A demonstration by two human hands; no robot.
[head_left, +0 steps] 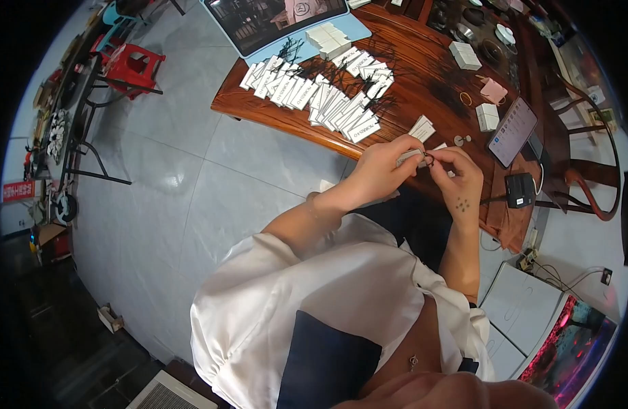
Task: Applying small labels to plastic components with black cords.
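Note:
Over the near edge of the wooden table, my left hand is closed on a white hang tag. My right hand meets it there, thumb and forefinger pinched on a dark cord beside the tag. Whether the cord passes through the tag is too small to tell. Just beyond my hands lies a small stack of white tags. Farther left, overlapping rows of white tags with black cords are spread along the table edge.
A tablet stands propped at the right, near a black box with a cable. Blocks of white cards sit farther back. A laptop is at the far left of the table. Red stools stand on the tiled floor.

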